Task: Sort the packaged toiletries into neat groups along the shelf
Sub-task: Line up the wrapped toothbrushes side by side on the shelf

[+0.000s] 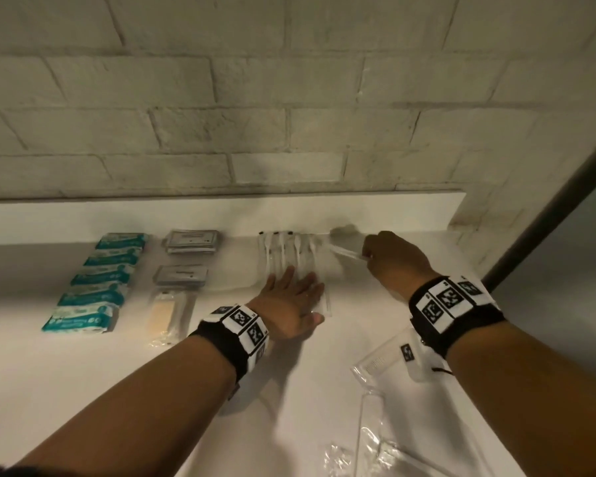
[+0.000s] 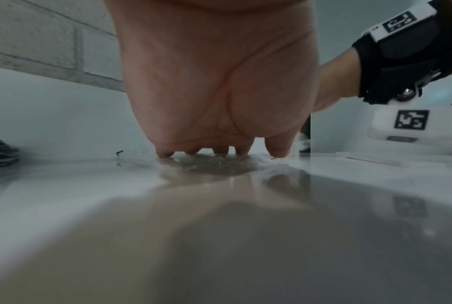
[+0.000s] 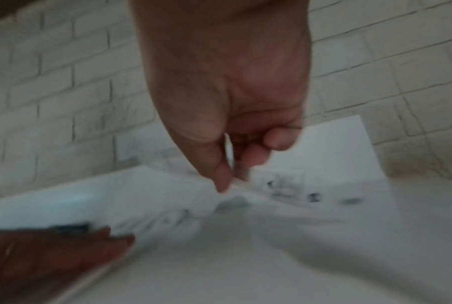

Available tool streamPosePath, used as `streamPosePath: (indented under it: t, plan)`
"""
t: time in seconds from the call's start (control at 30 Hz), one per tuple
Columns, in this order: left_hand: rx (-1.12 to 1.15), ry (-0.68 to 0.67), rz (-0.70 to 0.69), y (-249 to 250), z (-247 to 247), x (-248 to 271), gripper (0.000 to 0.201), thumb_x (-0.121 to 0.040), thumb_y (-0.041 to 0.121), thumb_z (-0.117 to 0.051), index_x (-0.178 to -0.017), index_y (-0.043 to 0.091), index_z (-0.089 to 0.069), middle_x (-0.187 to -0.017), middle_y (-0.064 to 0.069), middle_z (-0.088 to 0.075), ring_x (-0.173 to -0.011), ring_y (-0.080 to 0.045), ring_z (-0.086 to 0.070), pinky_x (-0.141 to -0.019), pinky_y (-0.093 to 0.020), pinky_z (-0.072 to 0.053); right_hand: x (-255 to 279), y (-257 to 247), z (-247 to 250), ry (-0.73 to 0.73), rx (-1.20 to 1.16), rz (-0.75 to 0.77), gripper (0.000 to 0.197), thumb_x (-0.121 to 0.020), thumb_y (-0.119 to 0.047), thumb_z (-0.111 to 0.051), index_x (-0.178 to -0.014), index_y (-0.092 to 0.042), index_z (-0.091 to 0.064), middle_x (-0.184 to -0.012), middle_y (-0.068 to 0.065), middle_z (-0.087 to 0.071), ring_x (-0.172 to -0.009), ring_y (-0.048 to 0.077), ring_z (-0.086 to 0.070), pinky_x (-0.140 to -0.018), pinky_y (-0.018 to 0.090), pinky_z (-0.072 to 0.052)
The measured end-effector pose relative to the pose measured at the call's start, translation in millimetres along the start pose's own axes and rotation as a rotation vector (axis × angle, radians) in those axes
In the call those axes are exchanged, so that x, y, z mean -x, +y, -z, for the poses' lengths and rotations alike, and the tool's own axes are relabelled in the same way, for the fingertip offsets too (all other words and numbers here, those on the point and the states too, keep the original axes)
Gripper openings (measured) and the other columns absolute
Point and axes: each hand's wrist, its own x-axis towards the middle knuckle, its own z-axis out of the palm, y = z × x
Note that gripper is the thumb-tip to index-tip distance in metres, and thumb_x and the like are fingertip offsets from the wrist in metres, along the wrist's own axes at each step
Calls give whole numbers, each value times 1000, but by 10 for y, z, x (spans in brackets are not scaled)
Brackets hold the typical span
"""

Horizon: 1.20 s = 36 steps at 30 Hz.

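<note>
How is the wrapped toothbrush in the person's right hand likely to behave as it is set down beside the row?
Probably light: the right hand lifts the wrapped toothbrush by one end with a fingertip pinch. Likely stiff, since it juts out without drooping. Its clear wrapper may slide on the glossy shelf; the left hand lies flat on the toothbrush row, perhaps for that reason.

i see a white shelf [image 1: 66, 390] bearing teal packets [image 1: 97, 280], grey sachets [image 1: 190, 242], wrapped toothbrushes [image 1: 289, 253], clear pouches [image 1: 382, 366].

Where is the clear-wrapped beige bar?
In the head view, the clear-wrapped beige bar lies left on the white shelf, between teal packets and left hand.
</note>
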Motion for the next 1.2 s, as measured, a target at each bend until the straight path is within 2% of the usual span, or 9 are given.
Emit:
streamPosePath:
  t: [0.1, 0.23, 0.43, 0.57, 0.7, 0.83, 1.0, 1.1, 1.2]
  plan:
    - [4, 8, -3, -1, -7, -2, 67, -97, 56, -25, -153, 31, 1, -162, 6, 9, -147, -31, 15, -117, -52, 3, 55, -53, 20, 107, 7, 205, 34, -85, -4, -54, -110, -24, -65, -123, 1, -57, -107, 25, -60, -86, 32, -44]
    - [15, 21, -6, -8, -15, 3, 65, -98, 54, -25, -153, 32, 1, -162, 6, 9, -147, -30, 15, -118, -52, 3, 187, -21, -123, -187, -5, 184, 60, -91, 2, -40, -142, -28, -45, -156, -11, -28, -141, 15, -34, -114, 30, -28]
    - [30, 30, -5, -19, -25, -8, 65, -98, 54, -27, -153, 32, 1, -162, 6, 9, -147, -30, 14, -117, -51, 3, 199, -133, -187, -181, -12, 82, 43, -97, -29, -45, -140, -30, -47, -149, -6, -42, -133, 18, -43, -108, 29, -33]
    - [31, 50, 0, -1, -35, -5, 66, -98, 53, -29, -153, 31, 0, -162, 6, 8, -147, -31, 13, -117, -52, 2, 197, -297, -229, -265, -15, -41, 64, -83, -48, -65, -136, -18, -45, -133, 7, -51, -120, 27, -52, -96, 36, -45]
    - [51, 37, 1, -3, -16, -7, 65, -98, 53, -29, -153, 32, 0, -162, 7, 8, -147, -30, 15, -116, -51, 4, 81, -363, -278, -257, -21, -89, 60, -83, -40, -67, -136, -20, -44, -128, 12, -51, -113, 32, -55, -91, 39, -48]
    - [53, 30, -1, -21, -17, -18, 65, -98, 54, -27, -153, 33, 0, -162, 7, 9, -147, -30, 16, -116, -50, 5, -47, -411, -273, -96, 7, -28, 81, -85, -34, -65, -151, -36, -17, -148, 2, -37, -125, 30, -48, -98, 43, -43]
    - [41, 50, -3, -18, -40, -33, 66, -98, 53, -30, -154, 32, -2, -162, 5, 6, -147, -32, 12, -116, -53, 2, -107, -389, -282, -270, 260, 101, 45, -96, -22, -41, -140, -30, -45, -142, -1, -51, -133, 22, -43, -117, 50, -14]
    - [44, 48, 0, -16, -38, -40, 66, -98, 54, -29, -153, 32, -1, -162, 6, 7, -147, -31, 13, -116, -52, 3, -56, -346, -335, -351, 229, 79, 55, -99, -30, -37, -151, -20, -22, -161, 8, -13, -148, 29, -10, -116, 59, -5]
    - [54, 41, 8, -8, -31, -35, 67, -97, 55, -30, -153, 32, -1, -162, 6, 7, -147, -30, 14, -116, -51, 4, -62, -307, -331, -431, 184, 21, 64, -100, -43, -31, -154, -22, -4, -160, 1, 18, -148, 28, 12, -116, 60, 3]
